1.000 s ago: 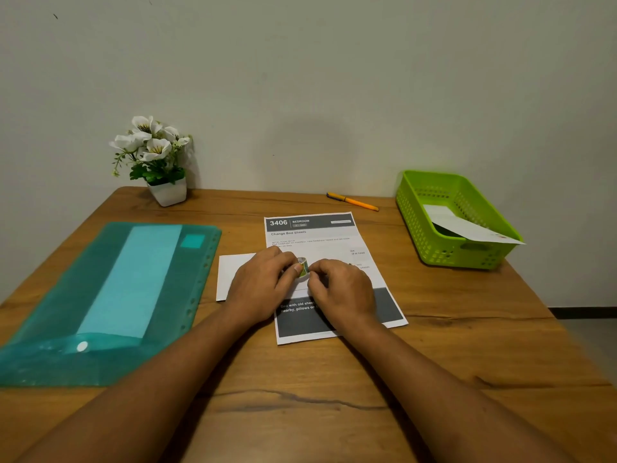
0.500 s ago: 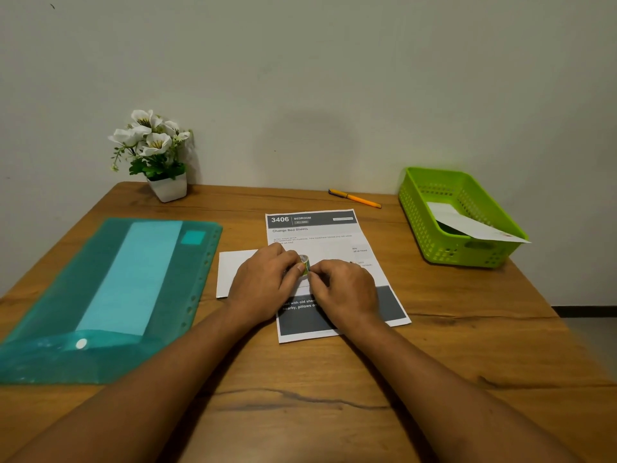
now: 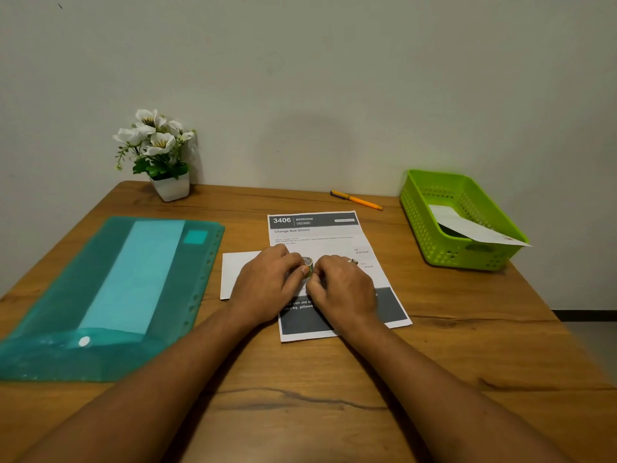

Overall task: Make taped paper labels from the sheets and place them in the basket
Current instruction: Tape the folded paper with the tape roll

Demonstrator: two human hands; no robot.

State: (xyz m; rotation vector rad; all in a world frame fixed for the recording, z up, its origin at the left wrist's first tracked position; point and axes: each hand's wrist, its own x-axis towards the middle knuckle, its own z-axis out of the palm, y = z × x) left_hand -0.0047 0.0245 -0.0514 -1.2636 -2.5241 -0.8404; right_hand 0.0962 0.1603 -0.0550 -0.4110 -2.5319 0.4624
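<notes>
Centre frame, over the printed sheet (image 3: 317, 235), the left hand (image 3: 267, 285) pinches the small tape roll (image 3: 307, 265), fingers curled round it; the right hand (image 3: 344, 289) pinches its edge. Best to steady the roll and peel slowly; the basket (image 3: 434, 235) sits at right

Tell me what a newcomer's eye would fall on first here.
The left hand and right hand meet at the table's middle, pinching a small tape roll over a printed sheet. The bright green basket at the right edge holds a white paper that sticks out over its rim. A large teal folder lies flat at the left.
</notes>
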